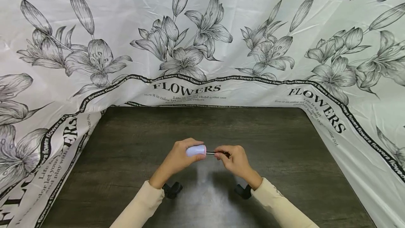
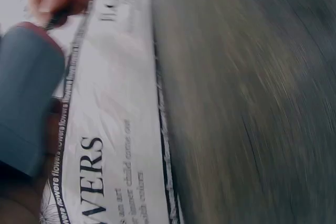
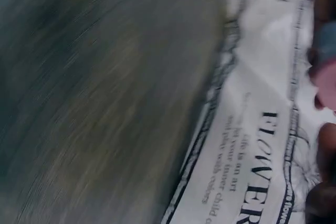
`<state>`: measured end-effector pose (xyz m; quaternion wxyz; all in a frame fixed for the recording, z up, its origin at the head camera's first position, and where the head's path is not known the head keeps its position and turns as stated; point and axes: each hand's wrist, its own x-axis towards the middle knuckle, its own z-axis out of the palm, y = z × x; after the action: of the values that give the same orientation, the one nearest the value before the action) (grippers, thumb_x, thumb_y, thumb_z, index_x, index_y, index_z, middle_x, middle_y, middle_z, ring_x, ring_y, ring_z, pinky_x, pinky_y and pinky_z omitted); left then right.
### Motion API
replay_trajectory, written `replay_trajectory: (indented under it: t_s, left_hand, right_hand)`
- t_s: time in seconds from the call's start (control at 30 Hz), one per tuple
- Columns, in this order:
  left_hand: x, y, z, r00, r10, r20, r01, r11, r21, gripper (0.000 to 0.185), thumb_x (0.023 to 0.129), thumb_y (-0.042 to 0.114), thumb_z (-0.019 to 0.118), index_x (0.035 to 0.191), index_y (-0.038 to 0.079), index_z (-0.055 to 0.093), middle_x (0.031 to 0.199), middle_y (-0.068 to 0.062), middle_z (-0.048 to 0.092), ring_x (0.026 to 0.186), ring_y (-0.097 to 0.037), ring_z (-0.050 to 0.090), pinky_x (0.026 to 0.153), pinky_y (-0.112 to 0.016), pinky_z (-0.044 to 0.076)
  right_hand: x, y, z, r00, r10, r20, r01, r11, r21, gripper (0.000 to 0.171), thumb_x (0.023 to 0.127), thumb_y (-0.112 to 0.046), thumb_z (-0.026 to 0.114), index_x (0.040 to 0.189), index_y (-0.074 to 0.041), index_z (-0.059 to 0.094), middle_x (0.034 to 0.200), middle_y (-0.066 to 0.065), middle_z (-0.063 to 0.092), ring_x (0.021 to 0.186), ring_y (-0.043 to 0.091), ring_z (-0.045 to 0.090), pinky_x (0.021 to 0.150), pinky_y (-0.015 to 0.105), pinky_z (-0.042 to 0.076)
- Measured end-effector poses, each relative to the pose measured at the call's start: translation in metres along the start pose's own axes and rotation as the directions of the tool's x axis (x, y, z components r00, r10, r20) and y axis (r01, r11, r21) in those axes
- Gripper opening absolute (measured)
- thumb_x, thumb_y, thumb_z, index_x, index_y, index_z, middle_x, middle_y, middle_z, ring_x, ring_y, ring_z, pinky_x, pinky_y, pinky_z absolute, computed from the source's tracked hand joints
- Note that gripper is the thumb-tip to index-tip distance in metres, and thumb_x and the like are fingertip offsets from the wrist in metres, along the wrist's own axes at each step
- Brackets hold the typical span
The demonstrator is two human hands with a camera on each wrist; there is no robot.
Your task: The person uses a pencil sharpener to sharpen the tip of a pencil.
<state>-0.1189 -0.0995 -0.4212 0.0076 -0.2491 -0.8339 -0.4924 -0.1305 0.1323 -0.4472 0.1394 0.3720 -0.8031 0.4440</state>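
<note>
Pale cylinder: the lavender-blue body [image 1: 195,150] is lying sideways in the grasp, its smooth wall looking greyer and bluer in the left wrist view; it is sitting above the middle of the table, between the two hands.
Pink end: a flat pink face [image 1: 205,150] is closing the cylinder's right end and is pointing toward the right hand; in the right wrist view it is showing as a blurred pink disc.
Thin rod: a shiny metal shaft [image 1: 210,153] is running from the pink end to the right fingers, with a dark part showing among them; whether it is entering the cylinder, I cannot tell.
Left hand: this hand [image 1: 178,156] is gripping the cylinder, thumb lying along the near side and fingers along the far side, parted by the cylinder's width.
Right hand: this hand [image 1: 236,158] is pinching the rod, thumb and forefinger closing nearly together.
Sleeves: cream cuffs [image 1: 140,201] are covering both forearms, reaching in from the near side.
Dark table: the wood-grained top [image 1: 145,126] is spreading beneath.
Flowered cloth: white fabric [image 1: 259,92] is hanging at the far, left and right edges, bearing black lilies and lettering.
</note>
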Motion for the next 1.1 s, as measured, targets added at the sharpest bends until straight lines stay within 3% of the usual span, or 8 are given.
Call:
replay_trajectory:
  t_s: [0.1,0.23,0.37,0.6,0.73,0.83,0.93,1.1]
  left_hand:
    - [-0.001,-0.001,0.0,0.966,0.256,-0.028,-0.248,0.954,0.165,0.047,0.072,0.019,0.083,0.113,0.001,0.068,0.106,-0.009,0.067,0.088,-0.019,0.064,0.07,-0.027,0.054]
    - [0.0,-0.002,0.003,0.869,0.494,0.028,-0.476,0.819,0.319,0.049,0.066,0.017,0.086,0.108,-0.001,0.067,0.109,-0.012,0.065,0.1,-0.023,0.063,0.081,-0.03,0.054]
    - [0.0,-0.006,0.006,0.823,0.566,0.05,-0.533,0.739,0.412,0.049,0.066,0.02,0.085,0.108,0.002,0.068,0.113,-0.011,0.065,0.103,-0.021,0.062,0.086,-0.027,0.052]
    - [-0.002,-0.014,0.008,0.89,0.455,-0.041,-0.403,0.825,0.397,0.05,0.07,0.02,0.084,0.114,0.003,0.066,0.114,-0.008,0.065,0.104,-0.02,0.062,0.083,-0.032,0.054]
    - [0.0,-0.013,0.005,0.936,0.338,-0.093,-0.293,0.9,0.323,0.047,0.073,0.018,0.083,0.115,0.005,0.067,0.112,-0.007,0.067,0.101,-0.019,0.062,0.076,-0.033,0.054]
    - [0.002,-0.011,0.001,0.976,0.196,-0.097,-0.172,0.962,0.21,0.041,0.078,0.02,0.08,0.116,0.007,0.068,0.11,-0.007,0.069,0.09,-0.017,0.064,0.069,-0.028,0.052]
    - [0.004,-0.007,-0.005,0.999,0.018,-0.045,-0.014,0.997,0.077,0.036,0.084,0.024,0.075,0.116,0.008,0.068,0.107,-0.008,0.069,0.079,-0.014,0.062,0.064,-0.025,0.05]
    - [0.007,-0.005,-0.016,0.972,-0.196,0.129,0.212,0.968,-0.133,0.034,0.091,0.029,0.066,0.113,0.004,0.069,0.101,-0.013,0.069,0.074,-0.014,0.059,0.063,-0.027,0.049]
  right_hand:
    - [0.006,-0.002,-0.007,0.95,0.245,0.193,-0.285,0.933,0.221,0.012,0.089,-0.005,0.065,0.091,0.004,0.072,0.069,0.01,0.069,0.052,0.001,0.055,0.044,0.018,0.04]
    - [0.01,0.002,-0.019,0.817,0.392,0.423,-0.546,0.763,0.346,0.021,0.094,-0.007,0.058,0.093,0.011,0.069,0.064,0.012,0.062,0.041,0.002,0.035,0.042,0.019,0.031]
    - [0.012,0.006,-0.024,0.78,0.384,0.494,-0.574,0.755,0.318,0.023,0.097,-0.009,0.055,0.094,0.009,0.069,0.065,0.013,0.061,0.039,0.004,0.031,0.04,0.021,0.031]
    - [0.009,0.004,-0.017,0.899,0.308,0.311,-0.346,0.935,0.074,0.017,0.091,-0.017,0.065,0.1,-0.006,0.072,0.084,0.008,0.073,0.054,0.005,0.058,0.051,0.027,0.051]
    - [0.005,0.003,-0.011,0.989,0.071,0.128,-0.048,0.983,-0.18,0.02,0.083,-0.012,0.074,0.102,-0.009,0.073,0.091,0.003,0.074,0.062,0.006,0.064,0.054,0.02,0.049]
    - [0.005,0.004,-0.007,0.985,-0.174,0.009,0.165,0.912,-0.375,0.025,0.077,-0.008,0.078,0.101,-0.01,0.074,0.091,0.001,0.074,0.067,0.009,0.067,0.057,0.021,0.05]
    - [0.006,0.004,-0.005,0.928,-0.369,-0.05,0.297,0.813,-0.502,0.02,0.08,-0.009,0.075,0.1,-0.01,0.074,0.089,0.0,0.074,0.071,0.011,0.068,0.058,0.024,0.051]
    - [0.007,0.006,-0.003,0.805,-0.592,-0.037,0.44,0.639,-0.63,0.02,0.097,-0.012,0.055,0.102,-0.009,0.075,0.093,0.001,0.074,0.076,0.012,0.069,0.065,0.025,0.053]
